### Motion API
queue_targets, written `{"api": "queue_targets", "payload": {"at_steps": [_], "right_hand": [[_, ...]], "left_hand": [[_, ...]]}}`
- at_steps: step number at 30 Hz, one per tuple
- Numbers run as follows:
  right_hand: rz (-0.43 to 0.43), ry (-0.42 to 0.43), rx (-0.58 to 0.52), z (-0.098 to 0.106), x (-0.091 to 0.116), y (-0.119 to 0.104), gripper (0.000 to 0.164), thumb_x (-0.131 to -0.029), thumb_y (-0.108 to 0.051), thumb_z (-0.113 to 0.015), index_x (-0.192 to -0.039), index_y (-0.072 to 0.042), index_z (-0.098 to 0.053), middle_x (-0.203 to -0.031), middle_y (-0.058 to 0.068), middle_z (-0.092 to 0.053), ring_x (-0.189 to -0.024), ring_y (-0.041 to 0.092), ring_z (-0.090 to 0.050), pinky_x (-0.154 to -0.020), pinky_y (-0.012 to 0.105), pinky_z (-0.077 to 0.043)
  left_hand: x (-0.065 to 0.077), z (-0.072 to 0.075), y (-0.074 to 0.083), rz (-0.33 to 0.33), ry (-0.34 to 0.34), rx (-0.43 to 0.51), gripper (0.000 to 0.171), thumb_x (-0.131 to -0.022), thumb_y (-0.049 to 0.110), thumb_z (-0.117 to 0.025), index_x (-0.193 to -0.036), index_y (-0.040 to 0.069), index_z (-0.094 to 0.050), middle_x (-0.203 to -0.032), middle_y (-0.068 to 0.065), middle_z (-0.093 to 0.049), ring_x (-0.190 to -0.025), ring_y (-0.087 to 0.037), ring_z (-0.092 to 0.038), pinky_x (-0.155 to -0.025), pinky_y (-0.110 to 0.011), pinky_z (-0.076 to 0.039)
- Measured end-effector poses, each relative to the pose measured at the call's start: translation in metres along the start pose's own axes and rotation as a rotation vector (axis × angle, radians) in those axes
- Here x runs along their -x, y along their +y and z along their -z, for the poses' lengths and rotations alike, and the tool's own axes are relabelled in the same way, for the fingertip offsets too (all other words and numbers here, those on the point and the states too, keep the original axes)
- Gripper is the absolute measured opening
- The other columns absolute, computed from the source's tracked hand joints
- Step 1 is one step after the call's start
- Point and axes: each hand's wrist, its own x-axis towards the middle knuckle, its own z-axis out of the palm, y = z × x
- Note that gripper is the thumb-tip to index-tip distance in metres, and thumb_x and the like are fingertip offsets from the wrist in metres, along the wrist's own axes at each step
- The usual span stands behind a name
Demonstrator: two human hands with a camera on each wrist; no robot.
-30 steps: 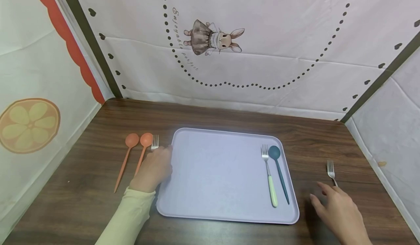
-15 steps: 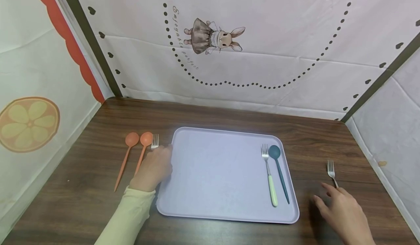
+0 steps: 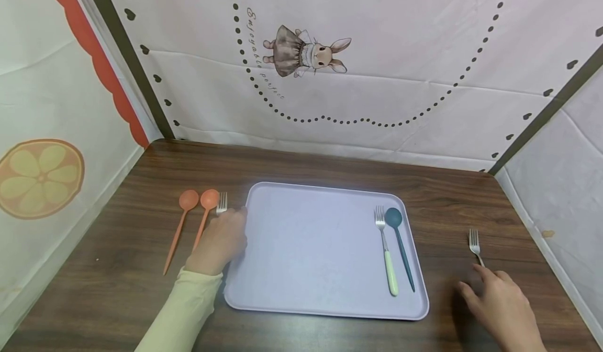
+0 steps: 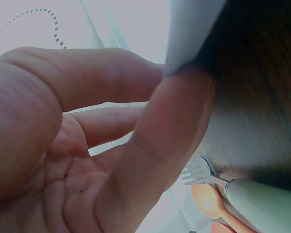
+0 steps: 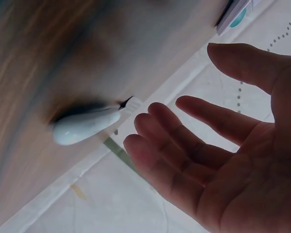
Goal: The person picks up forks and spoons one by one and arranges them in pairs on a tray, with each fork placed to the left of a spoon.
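Note:
My left hand [image 3: 220, 241] pinches the left rim of a pale lilac tray [image 3: 306, 247] between thumb and finger; the left wrist view shows the tray edge [image 4: 188, 36] caught there. A fork [image 3: 379, 218] with a light green handle and a dark teal spoon [image 3: 393, 218] lie side by side on the tray's right part. Hovering over the table, my right hand [image 3: 504, 302] holds nothing, its fingers loosely bent. It is close to another fork [image 3: 474, 241], whose pale handle [image 5: 85, 127] shows in the right wrist view, apart from the fingers.
Two orange spoons lie left of the tray: an outer spoon [image 3: 188, 200] and an inner spoon [image 3: 209, 199]. Beside them a fork [image 3: 222, 201] is partly covered by my left hand. White printed cloth [image 3: 367, 79] walls in the back and sides of the brown table [image 3: 118, 268].
My right hand has shifted a little to the right, toward the handle of the right-hand fork. The left hand and the tray have stayed in place.

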Motion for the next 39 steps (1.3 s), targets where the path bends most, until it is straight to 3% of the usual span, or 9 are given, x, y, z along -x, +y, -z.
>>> {"api": "queue_targets", "payload": {"at_steps": [5, 10, 13, 19, 24, 28, 34, 39], "right_hand": [[0.001, -0.003, 0.006, 0.0, 0.0, 0.007, 0.055, -0.085, -0.022, -0.078, -0.116, 0.018, -0.059, -0.098, 0.039, -0.058, -0.096, 0.059, -0.056, -0.077, 0.067, -0.044], [0.008, 0.012, 0.001, 0.0, 0.001, 0.012, 0.052, -0.083, -0.019, -0.079, -0.115, 0.017, -0.06, -0.09, 0.033, -0.06, -0.091, 0.056, -0.057, -0.072, 0.066, -0.044], [-0.011, -0.041, 0.008, 0.002, -0.002, 0.016, 0.05, -0.084, -0.018, -0.078, -0.113, 0.018, -0.059, -0.087, 0.03, -0.06, -0.089, 0.054, -0.058, -0.07, 0.065, -0.044], [-0.053, -0.202, 0.036, 0.005, -0.006, 0.024, 0.036, -0.088, -0.02, -0.074, -0.094, 0.012, -0.059, -0.077, 0.02, -0.059, -0.082, 0.052, -0.059, -0.067, 0.063, -0.045], [-0.083, -0.309, 0.046, 0.005, -0.006, 0.029, 0.028, -0.09, -0.019, -0.07, -0.084, 0.005, -0.056, -0.075, 0.016, -0.059, -0.078, 0.049, -0.061, -0.064, 0.06, -0.047], [-0.119, -0.382, 0.055, 0.005, -0.007, 0.032, 0.025, -0.09, -0.015, -0.067, -0.083, 0.006, -0.056, -0.077, 0.017, -0.06, -0.077, 0.045, -0.062, -0.064, 0.06, -0.048], [-0.101, -0.358, 0.046, 0.003, -0.008, 0.036, 0.01, -0.081, -0.004, -0.063, -0.076, 0.0, -0.054, -0.074, 0.012, -0.058, -0.072, 0.035, -0.057, -0.061, 0.058, -0.046], [-0.092, -0.347, 0.026, 0.003, -0.008, 0.035, 0.01, -0.076, -0.001, -0.061, -0.074, -0.003, -0.052, -0.07, 0.007, -0.053, -0.067, 0.029, -0.051, -0.058, 0.054, -0.045]], "left_hand": [[0.0, 0.0, 0.0, -0.005, 0.009, 0.0, 0.033, -0.082, -0.01, -0.056, -0.115, -0.015, -0.058, -0.08, -0.021, -0.058, -0.062, -0.031, -0.056, -0.054, -0.046, -0.05], [-0.001, 0.0, 0.0, -0.005, 0.002, -0.001, 0.04, -0.082, -0.01, -0.056, -0.122, -0.016, -0.057, -0.083, -0.023, -0.06, -0.062, -0.031, -0.056, -0.054, -0.046, -0.05], [-0.002, 0.0, 0.0, 0.002, -0.008, 0.003, 0.041, -0.083, -0.01, -0.056, -0.124, -0.016, -0.056, -0.085, -0.023, -0.06, -0.063, -0.03, -0.056, -0.055, -0.045, -0.05], [0.0, 0.002, 0.0, -0.009, -0.006, 0.003, 0.036, -0.083, -0.01, -0.056, -0.119, -0.015, -0.058, -0.082, -0.021, -0.058, -0.066, -0.031, -0.055, -0.057, -0.046, -0.049], [0.001, 0.0, -0.001, -0.028, 0.016, 0.005, 0.033, -0.081, -0.01, -0.058, -0.114, -0.014, -0.059, -0.079, -0.02, -0.057, -0.065, -0.032, -0.056, -0.056, -0.047, -0.049], [-0.001, -0.003, -0.002, -0.035, 0.017, 0.01, 0.034, -0.079, -0.009, -0.059, -0.113, -0.014, -0.059, -0.08, -0.02, -0.058, -0.066, -0.033, -0.057, -0.058, -0.048, -0.05], [-0.001, -0.003, -0.003, -0.025, 0.021, 0.0, 0.034, -0.081, -0.01, -0.057, -0.115, -0.015, -0.059, -0.078, -0.021, -0.057, -0.064, -0.031, -0.056, -0.056, -0.047, -0.049], [0.0, -0.002, -0.003, -0.012, 0.014, -0.004, 0.033, -0.082, -0.01, -0.057, -0.114, -0.014, -0.059, -0.079, -0.021, -0.057, -0.064, -0.031, -0.056, -0.056, -0.047, -0.049]]}}
